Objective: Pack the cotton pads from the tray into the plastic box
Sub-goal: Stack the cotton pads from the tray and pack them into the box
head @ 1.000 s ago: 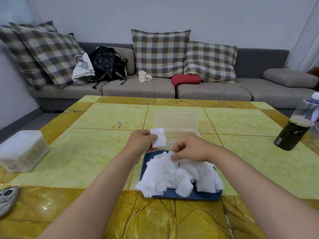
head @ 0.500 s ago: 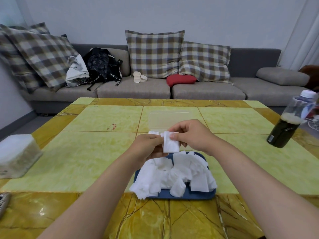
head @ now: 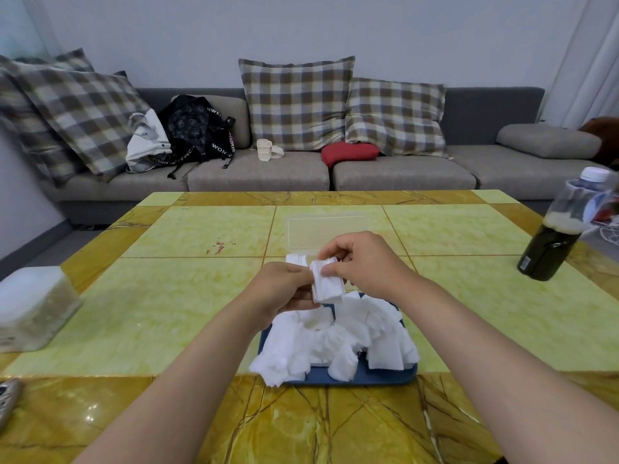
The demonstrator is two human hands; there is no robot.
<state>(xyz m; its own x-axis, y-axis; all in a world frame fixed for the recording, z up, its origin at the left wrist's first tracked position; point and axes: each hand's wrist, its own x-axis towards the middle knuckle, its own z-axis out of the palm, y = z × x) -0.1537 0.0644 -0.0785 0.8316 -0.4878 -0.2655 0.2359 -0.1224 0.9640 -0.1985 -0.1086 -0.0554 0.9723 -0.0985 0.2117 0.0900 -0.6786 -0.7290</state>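
Note:
A loose heap of white cotton pads (head: 338,339) fills the blue tray (head: 361,378) near the table's front edge. Just beyond the tray stands the clear plastic box (head: 326,234) with its lid raised; a few pads (head: 296,259) show inside it. Above the tray's far end, my left hand (head: 283,291) and my right hand (head: 363,262) meet around a small stack of cotton pads (head: 327,286). The left hand grips the stack from the left and below. The right hand pinches its top edge.
A bottle of dark liquid (head: 557,234) stands at the table's right edge. A white tissue box (head: 31,304) sits at the left edge, a phone-like object (head: 8,398) at the front left corner. A sofa with cushions and bags lies behind the table.
My right hand lifted a pad from the tray heap and brought it up to the pads in my left hand. Both hands now hold the stack together.

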